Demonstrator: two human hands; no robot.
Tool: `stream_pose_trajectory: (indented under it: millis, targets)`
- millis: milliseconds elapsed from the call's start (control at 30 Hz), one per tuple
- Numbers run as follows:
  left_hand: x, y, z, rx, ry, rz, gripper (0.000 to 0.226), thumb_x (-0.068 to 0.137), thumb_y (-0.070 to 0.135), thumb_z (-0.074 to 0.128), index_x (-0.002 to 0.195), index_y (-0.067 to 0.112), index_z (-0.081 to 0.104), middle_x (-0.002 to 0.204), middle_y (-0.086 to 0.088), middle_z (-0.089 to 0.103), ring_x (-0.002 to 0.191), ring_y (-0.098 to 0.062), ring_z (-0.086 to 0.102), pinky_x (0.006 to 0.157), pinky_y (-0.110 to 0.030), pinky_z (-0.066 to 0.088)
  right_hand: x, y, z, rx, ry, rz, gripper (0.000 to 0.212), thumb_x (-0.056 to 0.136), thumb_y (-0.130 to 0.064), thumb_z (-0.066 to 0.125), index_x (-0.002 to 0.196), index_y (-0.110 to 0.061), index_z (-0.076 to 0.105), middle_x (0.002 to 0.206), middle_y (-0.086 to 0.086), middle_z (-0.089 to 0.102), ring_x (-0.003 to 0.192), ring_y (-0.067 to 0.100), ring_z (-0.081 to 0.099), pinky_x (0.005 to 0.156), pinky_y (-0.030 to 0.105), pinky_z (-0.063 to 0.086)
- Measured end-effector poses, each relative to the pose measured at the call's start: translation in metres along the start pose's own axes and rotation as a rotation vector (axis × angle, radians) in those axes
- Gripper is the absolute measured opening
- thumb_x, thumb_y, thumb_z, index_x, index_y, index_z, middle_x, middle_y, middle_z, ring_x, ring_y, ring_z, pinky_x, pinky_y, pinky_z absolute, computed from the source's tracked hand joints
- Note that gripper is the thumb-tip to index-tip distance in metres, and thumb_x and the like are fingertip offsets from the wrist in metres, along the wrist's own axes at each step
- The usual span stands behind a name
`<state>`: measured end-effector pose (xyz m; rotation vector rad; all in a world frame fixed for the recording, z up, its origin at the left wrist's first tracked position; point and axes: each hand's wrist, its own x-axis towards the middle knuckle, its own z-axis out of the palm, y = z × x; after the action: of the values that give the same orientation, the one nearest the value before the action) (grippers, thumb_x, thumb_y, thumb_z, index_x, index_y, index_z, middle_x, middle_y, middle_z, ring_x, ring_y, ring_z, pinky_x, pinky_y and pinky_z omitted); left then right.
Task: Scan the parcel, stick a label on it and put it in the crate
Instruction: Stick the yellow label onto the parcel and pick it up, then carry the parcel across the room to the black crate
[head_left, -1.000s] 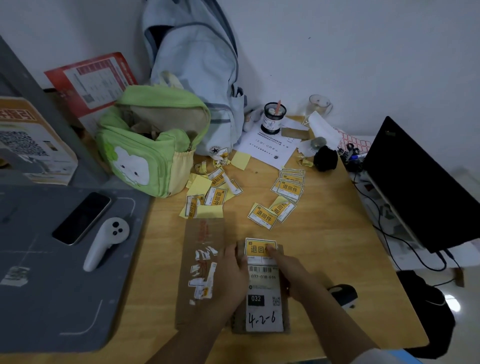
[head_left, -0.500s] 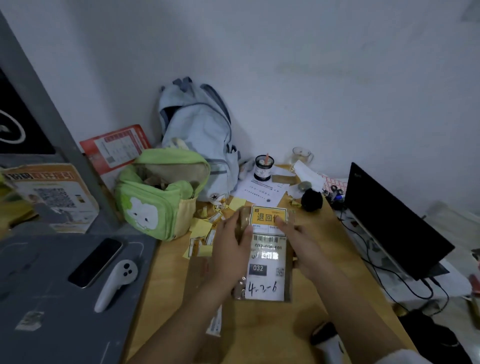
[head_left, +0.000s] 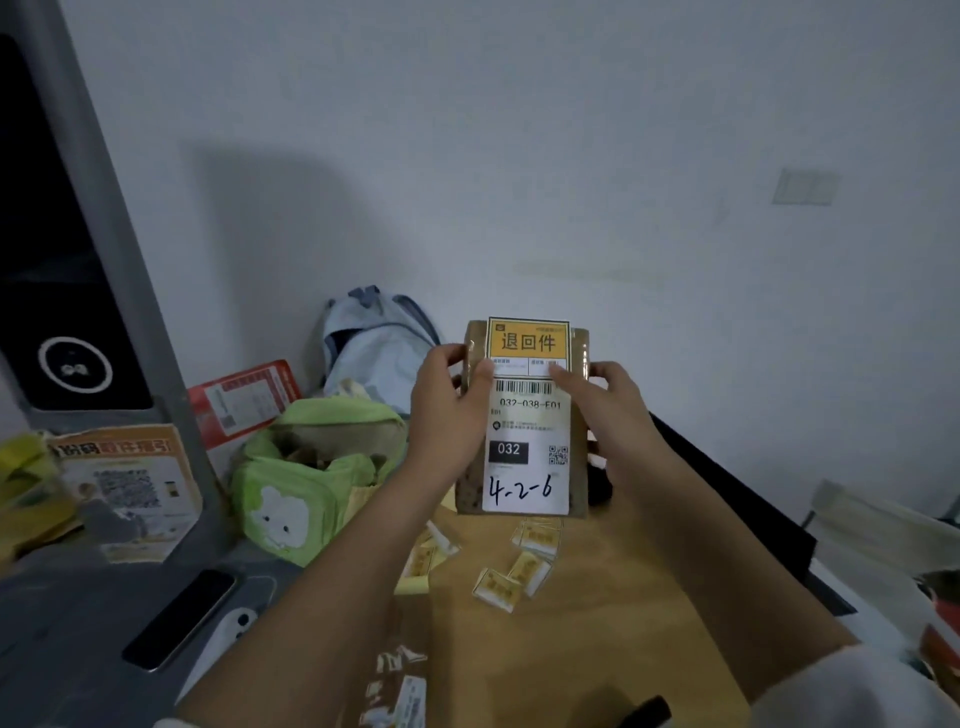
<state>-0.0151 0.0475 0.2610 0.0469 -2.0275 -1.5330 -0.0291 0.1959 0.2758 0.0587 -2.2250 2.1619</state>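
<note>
I hold a flat brown parcel (head_left: 576, 457) upright in the air above the wooden table (head_left: 623, 597), facing me. A white shipping label (head_left: 527, 452) with a barcode, "032" and handwritten "4-2-6" covers its front. A yellow label (head_left: 528, 340) sits stuck at its top edge. My left hand (head_left: 449, 415) grips the parcel's left side with the thumb on the label. My right hand (head_left: 605, 415) grips the right side, its thumb pressing just under the yellow label. No crate is visible. A dark scanner (head_left: 649, 714) pokes in at the bottom edge.
Loose yellow labels (head_left: 514, 571) lie scattered on the table under the parcel. A green bag (head_left: 306, 483) and a pale blue backpack (head_left: 374, 348) stand at the back left. A phone (head_left: 182, 618) and white controller (head_left: 223, 639) rest on the grey surface. A black laptop (head_left: 727, 499) is right.
Both hands lifted the parcel off the table and raised it upright in front of me. The view tilted upward toward the wall.
</note>
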Motion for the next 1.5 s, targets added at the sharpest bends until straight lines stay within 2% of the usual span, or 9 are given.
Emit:
stream_pose_trajectory:
  millis: [200,300,600,800,967,1100,1300,1433,1500]
  targets:
    - [0.0,0.037,0.006,-0.166,-0.016,-0.029,0.025,0.091,0.031,0.053,0.113,0.019,0.048,0.11,0.005,0.06,0.098,-0.013,0.062,0.079,-0.03,0.055,-0.016,-0.025,-0.013,0.042,0.058,-0.099,0.036,0.087,-0.033,0.063,0.118,-0.024,0.047,0.102,0.001,0.071,0.081,0.013,0.07,0.062,0.028,0.055]
    - [-0.004,0.046,0.011,-0.233,-0.041,-0.03,0.028,0.092,0.026,0.052,0.118,0.017,0.047,0.101,0.013,0.06,0.091,-0.005,0.062,0.077,-0.028,0.053,-0.023,-0.03,-0.015,0.038,0.098,-0.136,0.037,0.087,-0.029,0.063,0.119,-0.023,0.046,0.106,0.005,0.069,0.078,0.011,0.07,0.053,0.019,0.051]
    - [-0.009,0.054,0.016,-0.347,-0.248,-0.004,0.035,0.088,0.016,0.056,0.121,0.022,0.047,0.121,0.005,0.062,0.104,-0.012,0.063,0.087,-0.037,0.055,-0.054,-0.025,-0.03,0.043,0.266,-0.136,0.036,0.086,-0.017,0.065,0.119,-0.018,0.051,0.119,0.007,0.067,0.1,0.024,0.068,0.087,0.044,0.056]
    - [-0.033,0.053,0.027,-0.432,-0.495,-0.063,0.034,0.085,0.015,0.06,0.116,0.025,0.05,0.123,0.004,0.06,0.112,-0.02,0.06,0.089,-0.043,0.055,-0.105,-0.012,-0.05,0.08,0.437,-0.094,0.035,0.086,-0.014,0.066,0.118,-0.017,0.052,0.123,0.004,0.064,0.091,0.018,0.071,0.055,0.023,0.057]
    - [-0.078,0.064,0.043,-0.473,-0.726,-0.04,0.036,0.087,0.014,0.058,0.122,0.019,0.049,0.121,0.008,0.057,0.096,-0.004,0.06,0.065,-0.016,0.05,-0.168,-0.002,-0.077,0.011,0.655,-0.042,0.041,0.084,-0.015,0.067,0.122,-0.016,0.051,0.12,0.006,0.066,0.097,0.021,0.069,0.073,0.032,0.059]
    - [-0.129,0.081,0.055,-0.482,-0.934,-0.056,0.037,0.087,0.014,0.058,0.122,0.021,0.049,0.129,0.006,0.057,0.102,-0.013,0.063,0.076,-0.03,0.056,-0.234,-0.003,-0.097,0.003,0.829,-0.004,0.042,0.083,-0.009,0.066,0.122,-0.013,0.05,0.111,0.008,0.069,0.087,0.018,0.07,0.071,0.031,0.058]
    - [-0.208,0.111,0.076,-0.559,-1.183,-0.086,0.035,0.085,0.01,0.058,0.118,0.015,0.051,0.125,0.001,0.061,0.102,-0.014,0.064,0.066,-0.019,0.051,-0.334,-0.002,-0.119,-0.072,1.092,0.039,0.04,0.08,-0.009,0.068,0.115,-0.019,0.053,0.112,0.006,0.068,0.099,0.023,0.069,0.085,0.039,0.056]
    - [-0.251,0.127,0.074,-0.575,-1.342,-0.066,0.04,0.08,0.016,0.062,0.118,0.019,0.051,0.129,0.001,0.059,0.115,-0.022,0.06,0.093,-0.043,0.052,-0.388,-0.001,-0.127,-0.093,1.192,0.071,0.04,0.082,-0.012,0.068,0.119,-0.017,0.053,0.115,0.003,0.069,0.095,0.019,0.07,0.074,0.032,0.056]
    - [-0.264,0.135,0.071,-0.596,-1.416,-0.066,0.041,0.079,0.018,0.062,0.117,0.022,0.051,0.131,0.003,0.057,0.115,-0.022,0.06,0.094,-0.045,0.052,-0.408,-0.003,-0.127,-0.1,1.224,0.08,0.041,0.084,-0.013,0.067,0.122,-0.016,0.052,0.115,0.003,0.069,0.096,0.02,0.07,0.079,0.035,0.057]
